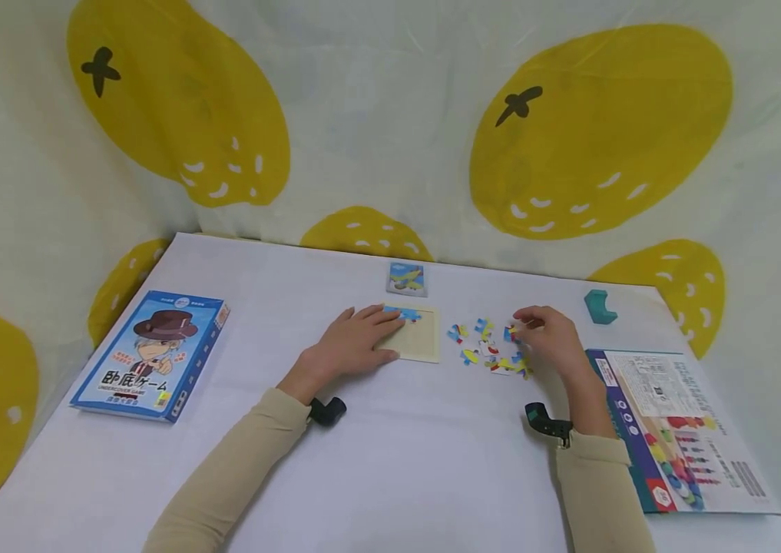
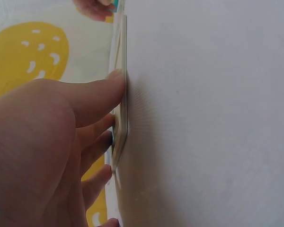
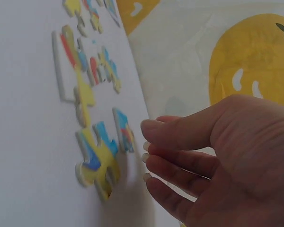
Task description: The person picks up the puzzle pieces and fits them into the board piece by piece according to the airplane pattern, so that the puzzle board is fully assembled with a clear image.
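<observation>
My left hand point(image 1: 351, 343) lies over the left side of a shallow wooden puzzle tray point(image 1: 425, 357), its fingers fairly straight. The thumb touches the tray's edge point(image 2: 124, 104) in the left wrist view. Blue and yellow puzzle pieces point(image 1: 407, 314) sit along the tray's top inside. Several loose pieces point(image 1: 489, 348) are scattered to the right of the tray. Above their right side hovers my right hand point(image 1: 554, 342), fingers loosely bent. In the right wrist view its fingertips are a little apart from a blue and red piece point(image 3: 123, 130), and nothing shows between them.
A small picture card point(image 1: 407, 279) of a yellow plane lies behind the tray. On the left is a blue game box point(image 1: 148, 357); on the right, a large craft box point(image 1: 683, 430). A teal block point(image 1: 599, 307) stands at the back right, before the patterned curtain point(image 1: 376, 115).
</observation>
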Action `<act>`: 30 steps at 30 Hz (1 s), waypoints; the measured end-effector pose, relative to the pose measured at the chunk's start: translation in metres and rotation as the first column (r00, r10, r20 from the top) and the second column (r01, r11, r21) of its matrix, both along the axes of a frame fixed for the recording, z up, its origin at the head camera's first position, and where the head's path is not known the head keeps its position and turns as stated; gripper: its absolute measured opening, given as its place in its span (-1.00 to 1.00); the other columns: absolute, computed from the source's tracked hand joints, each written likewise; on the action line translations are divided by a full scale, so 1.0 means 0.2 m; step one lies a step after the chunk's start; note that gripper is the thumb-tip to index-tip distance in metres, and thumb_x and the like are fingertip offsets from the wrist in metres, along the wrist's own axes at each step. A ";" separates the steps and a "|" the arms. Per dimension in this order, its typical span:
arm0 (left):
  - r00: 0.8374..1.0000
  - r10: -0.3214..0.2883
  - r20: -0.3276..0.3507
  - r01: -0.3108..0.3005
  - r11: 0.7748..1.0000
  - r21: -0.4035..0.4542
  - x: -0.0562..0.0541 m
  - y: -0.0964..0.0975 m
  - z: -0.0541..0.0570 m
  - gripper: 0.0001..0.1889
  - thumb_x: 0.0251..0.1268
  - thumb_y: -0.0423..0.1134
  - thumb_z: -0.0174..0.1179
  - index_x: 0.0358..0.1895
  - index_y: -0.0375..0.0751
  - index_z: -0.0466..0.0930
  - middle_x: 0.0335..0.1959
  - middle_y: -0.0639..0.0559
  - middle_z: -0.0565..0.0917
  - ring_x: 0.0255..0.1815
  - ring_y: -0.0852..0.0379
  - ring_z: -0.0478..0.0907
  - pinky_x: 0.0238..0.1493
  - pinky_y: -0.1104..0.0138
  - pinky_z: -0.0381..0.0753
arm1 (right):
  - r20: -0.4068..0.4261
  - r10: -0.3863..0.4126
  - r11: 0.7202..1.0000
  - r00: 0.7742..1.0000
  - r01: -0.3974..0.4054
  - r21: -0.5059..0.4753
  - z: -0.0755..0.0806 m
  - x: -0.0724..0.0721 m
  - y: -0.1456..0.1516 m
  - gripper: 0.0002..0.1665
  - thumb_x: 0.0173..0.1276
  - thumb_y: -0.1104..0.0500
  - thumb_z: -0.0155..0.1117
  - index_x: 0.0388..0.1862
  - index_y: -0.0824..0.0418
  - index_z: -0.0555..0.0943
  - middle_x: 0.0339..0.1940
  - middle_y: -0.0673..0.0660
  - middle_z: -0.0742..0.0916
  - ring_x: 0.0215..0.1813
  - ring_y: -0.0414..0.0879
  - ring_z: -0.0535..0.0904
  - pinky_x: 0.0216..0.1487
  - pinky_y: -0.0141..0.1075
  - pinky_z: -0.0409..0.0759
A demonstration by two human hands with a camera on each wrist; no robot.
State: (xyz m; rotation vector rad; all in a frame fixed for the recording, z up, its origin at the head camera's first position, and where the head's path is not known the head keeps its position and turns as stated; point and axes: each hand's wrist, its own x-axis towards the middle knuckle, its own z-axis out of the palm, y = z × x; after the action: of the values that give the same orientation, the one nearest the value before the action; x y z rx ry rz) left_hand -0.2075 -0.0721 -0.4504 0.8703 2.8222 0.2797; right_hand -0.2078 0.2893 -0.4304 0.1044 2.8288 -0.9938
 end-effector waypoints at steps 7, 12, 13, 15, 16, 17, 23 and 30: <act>1.000 -0.006 0.009 0.006 1.000 0.020 0.00 -0.02 0.00 -0.31 0.45 0.25 0.01 0.57 0.21 0.13 0.59 0.27 0.17 0.65 0.08 -0.01 0.58 -0.15 0.01 | -0.004 0.043 0.999 0.999 -0.043 0.013 -0.05 -0.01 -0.03 -0.53 0.36 0.23 0.28 0.25 0.25 0.54 0.14 0.32 0.56 0.14 0.18 0.44 0.24 0.09 0.52; 1.000 -0.010 0.001 0.010 1.000 0.015 -0.01 -0.01 -0.01 -0.31 0.45 0.27 -0.01 0.57 0.22 0.12 0.59 0.28 0.16 0.65 0.08 -0.01 0.58 -0.14 0.01 | 0.017 0.031 0.999 0.999 -0.032 0.032 -0.05 -0.01 -0.03 -0.53 0.37 0.22 0.28 0.25 0.23 0.54 0.10 0.31 0.57 0.09 0.16 0.43 0.16 0.00 0.55; 1.000 -0.010 -0.001 0.010 1.000 0.016 -0.01 -0.01 -0.02 -0.31 0.45 0.27 -0.01 0.57 0.22 0.12 0.59 0.27 0.17 0.65 0.08 -0.01 0.58 -0.15 0.01 | 0.020 0.030 0.999 0.999 -0.030 0.032 -0.05 0.00 -0.03 -0.53 0.37 0.21 0.28 0.25 0.24 0.54 0.09 0.31 0.57 0.08 0.16 0.43 0.14 -0.02 0.55; 1.000 -0.011 -0.001 0.011 1.000 0.015 -0.01 -0.01 -0.01 -0.31 0.45 0.27 -0.01 0.57 0.22 0.12 0.59 0.27 0.17 0.65 0.08 -0.01 0.58 -0.15 0.01 | 0.029 0.023 0.999 0.999 -0.023 0.028 -0.05 0.00 -0.03 -0.51 0.36 0.20 0.30 0.25 0.25 0.54 0.08 0.32 0.58 0.06 0.15 0.44 0.10 -0.06 0.56; 1.000 -0.010 0.000 0.010 1.000 0.016 -0.01 -0.01 -0.01 -0.31 0.45 0.27 -0.01 0.57 0.22 0.12 0.60 0.26 0.17 0.65 0.08 -0.01 0.57 -0.15 0.01 | 0.034 0.016 1.000 0.999 -0.017 0.023 -0.05 -0.01 -0.03 -0.51 0.36 0.20 0.31 0.26 0.26 0.54 0.09 0.33 0.58 0.06 0.16 0.44 0.09 -0.07 0.56; 1.000 -0.010 0.002 0.010 1.000 0.018 -0.01 -0.01 -0.01 -0.31 0.45 0.27 -0.02 0.57 0.22 0.12 0.60 0.26 0.17 0.65 0.07 -0.01 0.57 -0.15 0.01 | 0.037 0.011 1.000 0.999 -0.012 0.019 -0.05 -0.01 -0.03 -0.50 0.36 0.20 0.32 0.26 0.28 0.53 0.08 0.33 0.58 0.06 0.16 0.44 0.08 -0.09 0.55; 1.000 -0.013 0.006 0.012 1.000 0.023 -0.01 -0.02 -0.01 -0.31 0.45 0.27 -0.02 0.57 0.21 0.12 0.60 0.26 0.16 0.66 0.07 -0.02 0.58 -0.15 0.00 | 0.040 -0.016 1.000 0.999 0.015 0.016 -0.03 0.00 -0.04 -0.53 0.33 0.18 0.35 0.17 0.32 0.56 0.03 0.33 0.59 0.02 0.14 0.44 -0.01 -0.17 0.53; 1.000 -0.012 0.004 0.012 0.999 0.037 -0.01 -0.02 -0.02 -0.31 0.45 0.27 -0.01 0.57 0.21 0.13 0.60 0.25 0.17 0.65 0.07 -0.01 0.57 -0.16 0.00 | 0.008 -0.026 0.999 1.000 0.026 0.036 -0.01 0.00 -0.03 -0.68 0.36 0.20 0.30 0.04 0.31 0.59 -0.09 0.28 0.61 -0.05 0.11 0.45 -0.09 -0.22 0.47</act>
State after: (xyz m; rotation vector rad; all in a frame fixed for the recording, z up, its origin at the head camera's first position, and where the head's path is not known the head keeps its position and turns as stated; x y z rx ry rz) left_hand -0.2094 -0.0751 -0.4539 0.8924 2.8161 0.3320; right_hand -0.2084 0.2831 -0.4329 0.1492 2.8450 -0.9450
